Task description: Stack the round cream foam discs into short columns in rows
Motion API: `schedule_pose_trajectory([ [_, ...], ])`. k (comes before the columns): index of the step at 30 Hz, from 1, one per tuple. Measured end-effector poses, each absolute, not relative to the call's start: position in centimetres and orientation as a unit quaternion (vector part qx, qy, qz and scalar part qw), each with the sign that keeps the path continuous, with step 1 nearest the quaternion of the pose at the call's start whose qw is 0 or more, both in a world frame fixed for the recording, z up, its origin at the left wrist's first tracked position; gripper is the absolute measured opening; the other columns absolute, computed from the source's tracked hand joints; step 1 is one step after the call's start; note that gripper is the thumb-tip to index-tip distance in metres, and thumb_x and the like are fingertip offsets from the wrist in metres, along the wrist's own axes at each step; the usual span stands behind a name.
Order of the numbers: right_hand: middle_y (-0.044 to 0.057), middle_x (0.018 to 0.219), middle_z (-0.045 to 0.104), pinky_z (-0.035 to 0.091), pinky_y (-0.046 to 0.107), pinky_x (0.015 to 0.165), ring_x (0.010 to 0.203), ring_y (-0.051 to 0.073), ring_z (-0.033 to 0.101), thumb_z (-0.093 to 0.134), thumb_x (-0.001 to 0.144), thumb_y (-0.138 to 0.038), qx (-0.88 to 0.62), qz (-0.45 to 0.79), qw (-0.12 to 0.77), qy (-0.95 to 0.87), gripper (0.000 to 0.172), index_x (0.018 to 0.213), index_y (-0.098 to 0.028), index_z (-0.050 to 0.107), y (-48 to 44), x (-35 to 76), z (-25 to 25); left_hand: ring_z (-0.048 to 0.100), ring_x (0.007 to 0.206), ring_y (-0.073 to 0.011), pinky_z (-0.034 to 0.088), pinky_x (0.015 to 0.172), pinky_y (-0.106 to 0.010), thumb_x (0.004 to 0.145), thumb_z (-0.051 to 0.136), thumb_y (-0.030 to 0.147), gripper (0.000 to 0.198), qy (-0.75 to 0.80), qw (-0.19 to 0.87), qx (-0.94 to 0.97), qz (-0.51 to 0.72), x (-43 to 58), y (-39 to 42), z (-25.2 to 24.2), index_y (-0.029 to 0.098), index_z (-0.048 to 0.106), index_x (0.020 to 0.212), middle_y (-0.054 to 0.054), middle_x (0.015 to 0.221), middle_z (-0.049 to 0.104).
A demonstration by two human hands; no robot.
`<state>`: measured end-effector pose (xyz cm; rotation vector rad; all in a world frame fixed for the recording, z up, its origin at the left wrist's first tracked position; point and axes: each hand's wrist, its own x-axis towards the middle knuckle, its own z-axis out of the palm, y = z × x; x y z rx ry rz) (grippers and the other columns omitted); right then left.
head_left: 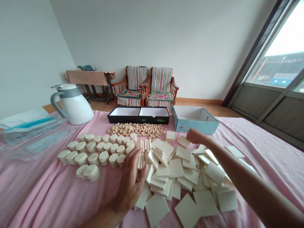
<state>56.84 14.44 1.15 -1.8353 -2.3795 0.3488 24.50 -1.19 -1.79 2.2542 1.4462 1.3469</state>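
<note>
My left hand is open, thumb apart from the fingers, beside small square pieces standing on edge and the left side of a loose pile of cream square tiles. Whether its fingertips press on these pieces is hard to see. At the pile's far side my right hand is closed, its fingertips at the edge of one square tile. A short stack of square tiles lies just left of that tile. Left of my left hand, round cream discs stand in rows of short stacks.
Small round wooden pieces lie heaped before a black two-part box. A light blue box stands to its right. A white jug and clear plastic packaging are at the left on the pink cloth.
</note>
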Motion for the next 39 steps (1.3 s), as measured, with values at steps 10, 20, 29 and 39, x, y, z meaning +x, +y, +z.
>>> schedule_pose_trajectory([
  [10, 0.011, 0.123, 0.057, 0.037, 0.038, 0.098, 0.113, 0.025, 0.051, 0.058, 0.055, -0.005, -0.414, 0.167, 0.040, -0.894, 0.065, 0.119, -0.017, 0.057, 12.9, 57.5, 0.7, 0.035, 0.130, -0.0244, 0.031, 0.108, -0.043, 0.091, 0.043, 0.025, 0.044, 0.484, 0.072, 0.744, 0.455, 24.4, -1.0, -2.2, 0.021, 0.034, 0.135, -0.011, 0.136, 0.041],
  [20, 0.010, 0.099, 0.059, 0.044, 0.029, 0.081, 0.088, 0.019, 0.056, 0.064, 0.067, -0.027, -0.547, 0.080, 0.165, -0.817, 0.044, 0.109, -0.015, 0.061, 14.6, 54.1, 2.4, 0.035, 0.129, -0.0235, 0.031, 0.108, -0.043, 0.091, 0.043, 0.024, 0.044, 0.477, 0.068, 0.749, 0.455, 24.5, -1.1, -1.9, 0.021, 0.034, 0.134, -0.011, 0.136, 0.041],
  [29, 0.011, 0.100, 0.060, 0.043, 0.030, 0.079, 0.090, 0.021, 0.056, 0.065, 0.070, -0.033, -0.522, 0.039, 0.114, -0.844, 0.045, 0.111, -0.015, 0.061, 15.3, 50.9, 1.2, 0.036, 0.130, -0.0232, 0.032, 0.108, -0.042, 0.091, 0.043, 0.023, 0.044, 0.479, 0.061, 0.750, 0.452, 24.5, -1.3, -1.8, 0.021, 0.033, 0.134, -0.011, 0.136, 0.041],
  [39, 0.008, 0.094, 0.068, 0.048, 0.029, 0.074, 0.083, 0.019, 0.062, 0.060, 0.075, -0.043, -0.465, 0.242, 0.017, -0.851, 0.037, 0.100, -0.016, 0.064, 9.4, 53.5, 6.4, 0.034, 0.130, -0.0229, 0.030, 0.109, -0.042, 0.091, 0.043, 0.023, 0.043, 0.479, 0.069, 0.750, 0.451, 24.4, -1.1, -2.0, 0.021, 0.034, 0.133, -0.011, 0.136, 0.040],
])
